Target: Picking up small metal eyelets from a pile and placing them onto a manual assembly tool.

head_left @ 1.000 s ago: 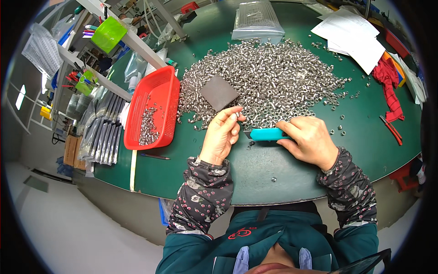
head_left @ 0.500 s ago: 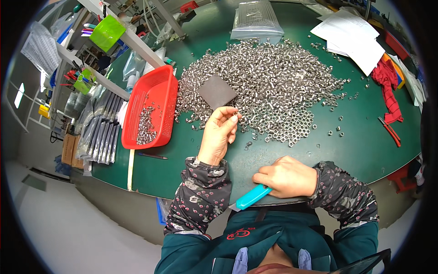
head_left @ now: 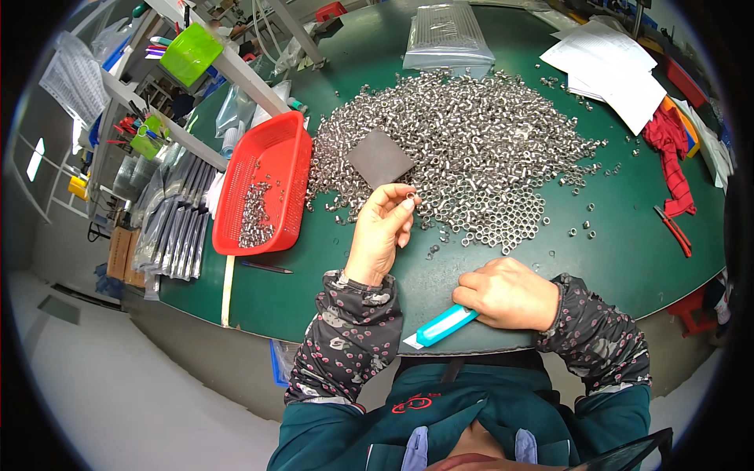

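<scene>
Left hand pinches one small metal ring at the pile's edge; right hand grips a teal utility knife by the table edge. Only a few pieces lie in the red basket, and most of the heap looks unsorted.

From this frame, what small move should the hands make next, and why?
Probably bring the left hand and the teal knife together. The left fingertips pinch one small metal ring lifted at the edge of the heap of rings, while the right hand grips the knife near the table edge, apart from it.
</scene>
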Demonstrator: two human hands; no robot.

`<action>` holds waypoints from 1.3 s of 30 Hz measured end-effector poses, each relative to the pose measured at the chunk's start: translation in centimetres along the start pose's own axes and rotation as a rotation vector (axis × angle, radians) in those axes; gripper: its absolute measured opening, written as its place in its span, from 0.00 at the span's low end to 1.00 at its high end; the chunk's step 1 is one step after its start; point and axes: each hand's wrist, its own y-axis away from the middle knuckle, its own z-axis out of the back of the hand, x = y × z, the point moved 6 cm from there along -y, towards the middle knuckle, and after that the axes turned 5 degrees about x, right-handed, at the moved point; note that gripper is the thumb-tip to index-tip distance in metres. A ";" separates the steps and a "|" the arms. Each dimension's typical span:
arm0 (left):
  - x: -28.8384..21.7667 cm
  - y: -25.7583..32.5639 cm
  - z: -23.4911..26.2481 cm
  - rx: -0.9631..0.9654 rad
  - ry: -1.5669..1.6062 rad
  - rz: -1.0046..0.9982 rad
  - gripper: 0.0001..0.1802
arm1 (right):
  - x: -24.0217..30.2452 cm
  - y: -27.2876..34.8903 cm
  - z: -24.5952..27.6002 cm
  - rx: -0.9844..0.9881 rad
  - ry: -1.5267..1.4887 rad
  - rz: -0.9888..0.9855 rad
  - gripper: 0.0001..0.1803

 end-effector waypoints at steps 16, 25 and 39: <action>-0.3 0.1 0.3 -0.014 -0.009 -0.024 0.10 | -0.6 0.4 1.3 0.073 -0.032 -0.073 0.07; -0.7 0.2 0.2 -0.027 -0.123 -0.064 0.09 | -0.9 0.5 1.7 0.078 -0.035 -0.098 0.07; -0.5 0.3 0.1 0.000 -0.215 -0.076 0.08 | -0.8 0.3 1.9 0.002 -0.084 -0.117 0.07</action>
